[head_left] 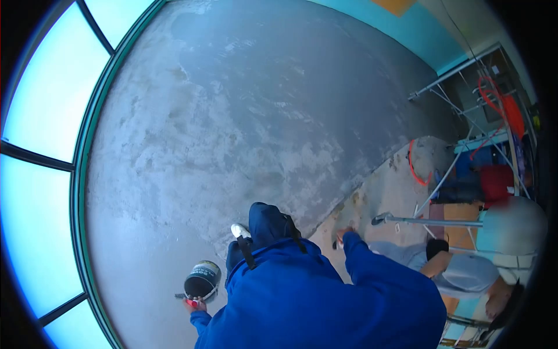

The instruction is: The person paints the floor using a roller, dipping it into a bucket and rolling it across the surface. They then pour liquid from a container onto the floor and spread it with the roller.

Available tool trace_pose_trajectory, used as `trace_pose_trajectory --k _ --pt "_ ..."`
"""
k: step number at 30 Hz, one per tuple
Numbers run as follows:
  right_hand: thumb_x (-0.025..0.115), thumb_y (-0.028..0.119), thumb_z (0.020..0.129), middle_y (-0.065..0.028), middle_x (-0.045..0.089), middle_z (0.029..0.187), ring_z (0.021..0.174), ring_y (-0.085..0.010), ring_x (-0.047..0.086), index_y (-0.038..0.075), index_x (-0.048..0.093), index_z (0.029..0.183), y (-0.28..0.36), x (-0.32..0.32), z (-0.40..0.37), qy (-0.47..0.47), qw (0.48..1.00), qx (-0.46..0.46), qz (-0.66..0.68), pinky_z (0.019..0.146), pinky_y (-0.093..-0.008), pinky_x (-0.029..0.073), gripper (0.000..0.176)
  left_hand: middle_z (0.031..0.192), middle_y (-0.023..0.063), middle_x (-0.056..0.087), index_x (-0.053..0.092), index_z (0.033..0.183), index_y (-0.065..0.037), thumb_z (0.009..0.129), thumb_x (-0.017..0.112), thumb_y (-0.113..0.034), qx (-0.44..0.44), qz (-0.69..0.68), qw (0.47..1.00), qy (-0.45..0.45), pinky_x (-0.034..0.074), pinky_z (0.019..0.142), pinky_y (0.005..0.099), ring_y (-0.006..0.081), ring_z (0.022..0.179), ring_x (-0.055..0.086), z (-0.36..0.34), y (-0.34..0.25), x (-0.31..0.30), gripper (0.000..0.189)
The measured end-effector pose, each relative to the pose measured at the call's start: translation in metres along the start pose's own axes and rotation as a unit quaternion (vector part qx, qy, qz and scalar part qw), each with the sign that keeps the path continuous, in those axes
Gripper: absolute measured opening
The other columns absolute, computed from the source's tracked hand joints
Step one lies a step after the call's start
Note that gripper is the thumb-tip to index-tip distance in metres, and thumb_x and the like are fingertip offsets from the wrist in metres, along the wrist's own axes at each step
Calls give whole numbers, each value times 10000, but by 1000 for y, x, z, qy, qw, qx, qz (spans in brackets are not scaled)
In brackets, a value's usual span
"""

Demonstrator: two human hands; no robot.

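The bucket [204, 270], dark inside with its contents hard to make out, is at the lower left of the frame, beside the left hand [196, 305]. That hand's fingers are closed around a red grip [191, 303]; whether they also hold the bucket cannot be told. The right hand [347, 231], right of centre, is partly hidden by the blue sleeve [358, 256], its finger pose unreadable. A blurred patch [514, 225] obscures part of the scaffold [447, 221] at right.
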State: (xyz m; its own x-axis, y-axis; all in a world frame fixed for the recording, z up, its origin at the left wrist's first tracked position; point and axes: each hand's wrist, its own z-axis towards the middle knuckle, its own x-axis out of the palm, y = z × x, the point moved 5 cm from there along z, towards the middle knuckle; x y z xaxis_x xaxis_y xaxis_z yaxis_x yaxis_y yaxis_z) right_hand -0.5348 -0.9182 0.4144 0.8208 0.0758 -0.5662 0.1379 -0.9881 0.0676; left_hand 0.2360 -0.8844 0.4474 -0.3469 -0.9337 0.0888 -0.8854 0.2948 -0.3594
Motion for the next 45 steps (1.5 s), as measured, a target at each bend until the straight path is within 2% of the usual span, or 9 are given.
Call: trace_pose_trajectory --k 7,9,17,21,26,30,35,40,45 --pt "519 116 867 -99 570 570 436 -190 533 26 603 870 161 11 -6 33 993 14 115 392 -350 440 124 567 -8 477 536 797 -131 886 496 -431 65 -41 990 118 454 520 245 144 537 508 27 -51 125 315" --pt "530 102 863 -97 574 589 428 -181 528 34 603 928 250 12 22 68 991 -30 114 371 -343 425 120 626 -2 490 536 844 -129 880 495 -442 76 -54 995 -42 445 532 252 140 575 498 13 -65 167 318" --pt "516 86 858 -88 572 596 404 -145 503 15 618 1032 638 -10 10 68 940 -333 31 343 -290 394 214 615 0 490 547 866 -129 861 531 -476 75 -134 987 42 458 534 280 170 582 511 33 -72 235 347" --pt "508 79 851 -72 572 603 414 -139 509 12 610 1037 769 22 -24 96 925 -366 5 347 -276 393 222 588 -14 489 553 867 -122 866 524 -493 53 -176 978 -102 446 518 278 171 580 514 21 -41 259 372" --pt "558 177 889 -65 567 610 422 -146 509 38 589 994 838 78 -80 140 882 -428 -136 349 -277 399 176 629 12 485 558 1112 -83 897 501 -474 41 -258 965 9 409 524 279 156 567 471 54 -14 259 449" --pt "537 175 903 -103 579 627 422 -172 528 59 544 922 869 139 -73 195 908 -334 -160 366 -312 428 118 837 50 624 515 1266 -18 876 587 -450 67 -307 931 -186 474 548 341 144 623 549 58 -5 271 586" --pt "543 174 890 -90 564 637 432 -167 506 74 569 994 924 199 -158 176 849 -303 -397 358 -311 426 146 682 40 638 745 783 -76 777 672 -466 74 -188 909 -366 452 515 297 126 545 530 16 -26 294 396" --pt "561 170 871 -86 558 619 429 -154 502 68 573 1011 1053 315 -204 253 792 -373 -413 358 -297 423 174 811 61 695 740 839 -80 835 600 -494 100 -167 910 -366 490 662 287 137 682 617 7 -40 335 437" --pt "582 182 876 -57 555 629 446 -121 495 32 602 948 1066 510 -361 352 504 -547 -568 384 -265 419 169 818 49 682 728 848 -54 853 597 -481 132 -185 894 -387 493 668 285 128 696 603 -9 -99 382 447"
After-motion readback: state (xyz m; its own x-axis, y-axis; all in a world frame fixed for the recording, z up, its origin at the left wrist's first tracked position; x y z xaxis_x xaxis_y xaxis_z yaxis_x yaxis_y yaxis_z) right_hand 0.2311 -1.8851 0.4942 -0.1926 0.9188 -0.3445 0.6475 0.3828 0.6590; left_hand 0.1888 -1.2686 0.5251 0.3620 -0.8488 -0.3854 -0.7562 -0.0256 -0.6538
